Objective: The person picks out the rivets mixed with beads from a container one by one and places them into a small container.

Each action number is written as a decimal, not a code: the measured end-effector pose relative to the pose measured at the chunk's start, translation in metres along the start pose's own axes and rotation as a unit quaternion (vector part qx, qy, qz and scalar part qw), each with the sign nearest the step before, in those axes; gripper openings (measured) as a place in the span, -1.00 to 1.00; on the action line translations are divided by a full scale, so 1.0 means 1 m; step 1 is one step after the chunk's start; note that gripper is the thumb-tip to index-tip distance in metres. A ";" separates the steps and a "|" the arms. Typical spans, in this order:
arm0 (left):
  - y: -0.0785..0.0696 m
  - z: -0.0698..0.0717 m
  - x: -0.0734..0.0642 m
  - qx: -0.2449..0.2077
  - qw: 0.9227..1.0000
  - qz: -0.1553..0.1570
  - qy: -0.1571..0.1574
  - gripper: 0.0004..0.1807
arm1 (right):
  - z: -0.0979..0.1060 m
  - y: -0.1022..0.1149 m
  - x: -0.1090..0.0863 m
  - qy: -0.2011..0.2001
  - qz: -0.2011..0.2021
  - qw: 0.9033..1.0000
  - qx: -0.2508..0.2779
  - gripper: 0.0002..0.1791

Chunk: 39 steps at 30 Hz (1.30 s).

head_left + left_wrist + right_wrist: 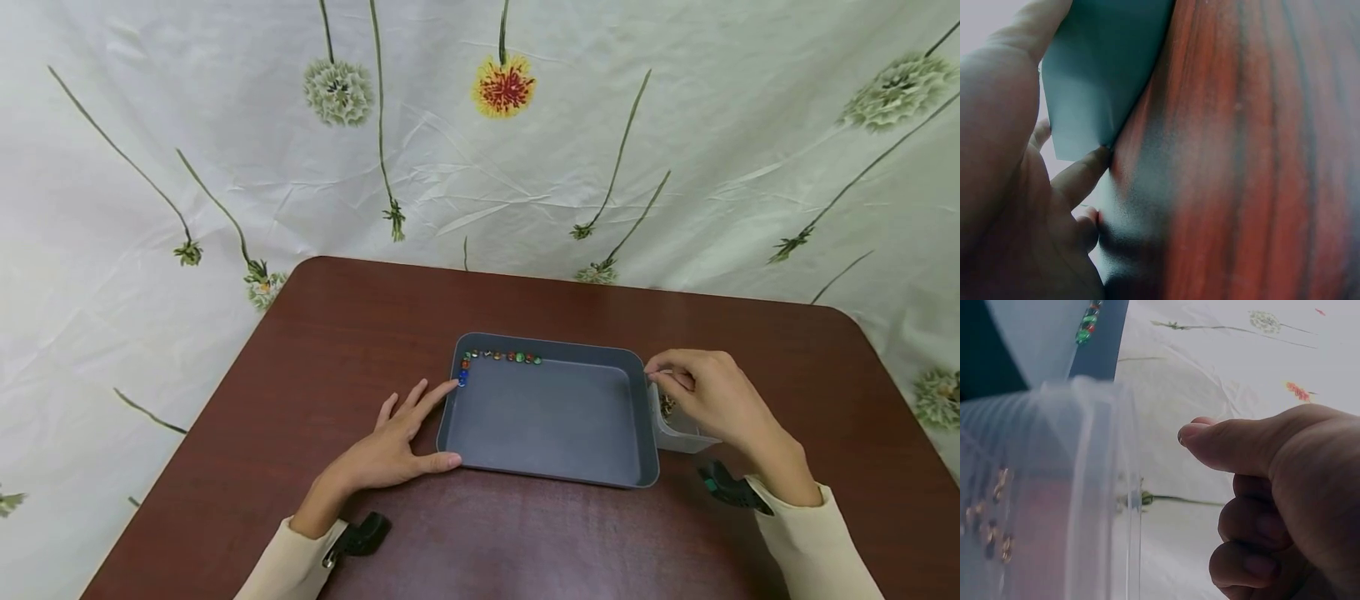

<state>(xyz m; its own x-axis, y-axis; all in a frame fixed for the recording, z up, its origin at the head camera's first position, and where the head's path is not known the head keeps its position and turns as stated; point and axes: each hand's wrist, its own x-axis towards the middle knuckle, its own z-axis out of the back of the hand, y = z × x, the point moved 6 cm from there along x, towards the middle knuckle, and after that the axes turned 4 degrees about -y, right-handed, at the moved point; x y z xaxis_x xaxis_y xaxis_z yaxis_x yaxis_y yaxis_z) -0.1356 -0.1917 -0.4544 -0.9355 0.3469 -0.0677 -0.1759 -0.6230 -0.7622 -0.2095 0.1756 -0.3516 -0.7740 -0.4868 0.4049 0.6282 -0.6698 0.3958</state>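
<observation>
A shallow grey tray (pixel 555 417) lies on the table. Inside it, a row of small colourful glass beads (pixel 520 357) runs along the far wall, and blue ones (pixel 462 377) line the left wall. My left hand (pixel 386 454) rests at the tray's left side with fingers spread; its index fingertip reaches over the rim at the blue beads and its thumb touches the near left corner. My right hand (pixel 712 396) is raised above a clear plastic box (pixel 678 440) at the tray's right. Its thumb and index finger pinch a tiny dark bead (pixel 1180 439), mostly hidden by the fingertips.
Several shiny gold-brown beads (pixel 1000 519) show through the box's clear wall. The box stands close against the tray's right side. A dark red-brown wooden table (pixel 300 367) carries everything, and a white cloth with printed flowers (pixel 247 108) hangs behind it.
</observation>
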 end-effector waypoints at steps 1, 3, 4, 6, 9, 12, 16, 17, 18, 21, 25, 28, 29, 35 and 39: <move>0.000 0.000 0.000 0.000 1.000 0.000 -0.001 0.05 | 0.001 -0.002 -0.002 -0.001 -0.003 1.000 -0.001 -0.86; 0.000 0.000 0.000 0.001 1.000 0.000 -0.002 0.05 | 0.003 -0.005 -0.004 -0.001 -0.008 1.000 -0.005 -0.87; 0.000 0.000 0.000 0.001 1.000 0.000 -0.003 0.05 | 0.004 -0.006 -0.006 -0.001 -0.010 1.000 -0.008 -0.87; 0.000 0.000 0.000 0.002 1.000 0.001 -0.003 0.05 | 0.006 -0.009 -0.008 -0.001 -0.014 1.000 -0.012 -0.87; -0.001 0.000 0.000 0.004 1.000 0.001 -0.002 0.05 | 0.009 -0.013 -0.012 0.003 -0.019 1.000 -0.019 -0.88; -0.001 0.000 0.000 0.004 1.000 0.001 -0.002 0.05 | 0.012 -0.017 -0.014 0.008 -0.023 0.999 -0.027 -0.87; 0.000 -0.001 0.000 0.002 1.000 0.002 -0.002 0.05 | 0.013 -0.020 -0.015 0.015 -0.027 0.999 -0.036 -0.87; 0.000 -0.001 0.000 0.002 1.000 0.002 -0.002 0.05 | 0.013 -0.020 -0.016 0.018 -0.028 0.999 -0.038 -0.87; 0.000 -0.001 -0.001 0.002 1.000 0.003 -0.001 0.05 | 0.013 -0.020 -0.016 0.020 -0.029 0.999 -0.038 -0.88; -0.001 -0.001 0.000 0.003 1.000 0.004 -0.001 0.05 | 0.013 -0.022 -0.017 0.023 -0.034 0.998 -0.040 -0.89; -0.001 -0.001 0.000 0.005 1.000 0.003 -0.001 0.05 | 0.014 -0.023 -0.018 0.022 -0.041 0.998 -0.044 -0.89; -0.001 0.000 0.000 0.005 1.000 0.004 -0.001 0.05 | 0.015 -0.024 -0.018 0.019 -0.042 0.998 -0.046 -0.89; -0.001 0.000 0.000 0.006 1.000 0.004 -0.001 0.05 | 0.016 -0.024 -0.018 0.019 -0.042 0.998 -0.046 -0.89; -0.002 0.000 0.001 0.009 1.000 0.004 -0.002 0.05 | 0.016 -0.024 -0.018 0.019 -0.043 0.998 -0.048 -0.88; -0.001 0.000 0.001 0.010 1.000 0.005 -0.002 0.05 | 0.016 -0.025 -0.018 0.019 -0.043 0.998 -0.045 -0.88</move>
<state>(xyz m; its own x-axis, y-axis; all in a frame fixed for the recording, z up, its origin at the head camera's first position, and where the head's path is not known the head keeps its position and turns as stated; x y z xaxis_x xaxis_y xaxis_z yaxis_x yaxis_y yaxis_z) -0.1360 -0.1905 -0.4533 -0.9382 0.3384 -0.0721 -0.1736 -0.6405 -0.7481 -0.2098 0.2098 -0.3554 -0.8287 -0.4449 0.3397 0.5506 -0.7571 0.3516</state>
